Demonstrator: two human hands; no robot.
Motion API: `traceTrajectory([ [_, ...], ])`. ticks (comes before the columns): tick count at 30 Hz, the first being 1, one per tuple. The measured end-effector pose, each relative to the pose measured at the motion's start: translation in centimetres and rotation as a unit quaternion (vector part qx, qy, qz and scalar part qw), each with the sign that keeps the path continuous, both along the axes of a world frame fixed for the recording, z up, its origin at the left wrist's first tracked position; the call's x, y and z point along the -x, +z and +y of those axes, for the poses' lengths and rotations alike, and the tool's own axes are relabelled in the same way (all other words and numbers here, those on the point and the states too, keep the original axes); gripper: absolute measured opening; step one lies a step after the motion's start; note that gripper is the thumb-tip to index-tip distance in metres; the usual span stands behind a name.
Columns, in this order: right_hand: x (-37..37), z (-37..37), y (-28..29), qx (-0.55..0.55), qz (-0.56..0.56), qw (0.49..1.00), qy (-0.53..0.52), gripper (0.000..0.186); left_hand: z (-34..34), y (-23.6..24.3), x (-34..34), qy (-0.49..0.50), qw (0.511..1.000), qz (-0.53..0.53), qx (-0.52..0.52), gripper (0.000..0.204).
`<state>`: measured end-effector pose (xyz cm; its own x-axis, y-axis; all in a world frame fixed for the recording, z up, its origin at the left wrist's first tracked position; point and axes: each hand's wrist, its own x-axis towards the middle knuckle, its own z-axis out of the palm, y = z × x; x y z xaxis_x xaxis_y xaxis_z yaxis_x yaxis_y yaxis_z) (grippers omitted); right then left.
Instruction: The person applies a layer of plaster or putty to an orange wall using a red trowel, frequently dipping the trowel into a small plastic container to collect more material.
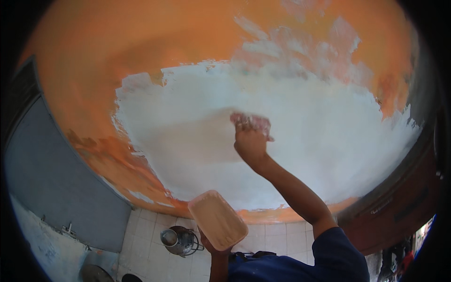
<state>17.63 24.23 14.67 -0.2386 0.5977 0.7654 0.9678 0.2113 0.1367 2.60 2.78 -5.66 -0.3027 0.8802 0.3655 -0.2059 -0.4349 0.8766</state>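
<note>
The right hand [251, 136] is reaching up to the orange wall [117, 51], its fingers closed around a blurred, putty-smeared flat tool [251, 122] that is pressing against the broad white plastered patch [291, 136]. The left hand [213, 246] is gripping from below a shallow rectangular pale tray [217, 219], tilted, well below the right hand. A small metal pot [178, 239] is sitting on the white tiled floor [150, 235].
</note>
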Motion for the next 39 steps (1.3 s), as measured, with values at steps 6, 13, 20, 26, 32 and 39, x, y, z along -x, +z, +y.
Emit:
traceTrajectory([
  [6, -0.2, 2.9, 6.0, -0.124, -0.009, 0.992, -0.025, 0.042, -0.9, -0.7, -0.2, -0.095, 0.975, -0.186, 0.077, 0.094],
  [13, 2.3, 2.7, -0.2, 0.024, -0.026, 0.999, -0.039, 0.047, -0.4, 0.4, -0.5, -0.084, 0.982, -0.161, 0.056, 0.09],
  [20, 0.4, -1.1, 4.0, -0.008, 0.125, 0.988, 0.087, 0.046, 0.2, 0.9, 0.1, -0.09, 0.993, -0.075, 0.024, 0.081],
  [26, 0.5, 1.8, 7.6, -0.193, 0.005, 0.981, 0.027, 0.044, 1.0, -0.9, -0.2, -0.15, 0.977, -0.148, 0.048, 0.075],
  [32, 2.2, 4.6, 1.4, -0.039, -0.068, 0.993, -0.09, 0.045, 1.5, -0.7, -0.5, -0.247, 0.894, -0.361, 0.097, 0.071],
  [39, 1.9, 1.8, 0.3, 0.035, 0.009, 0.999, -0.016, 0.05, 0.8, -2.6, 0.6, -0.248, 0.844, -0.462, 0.115, 0.072],
])
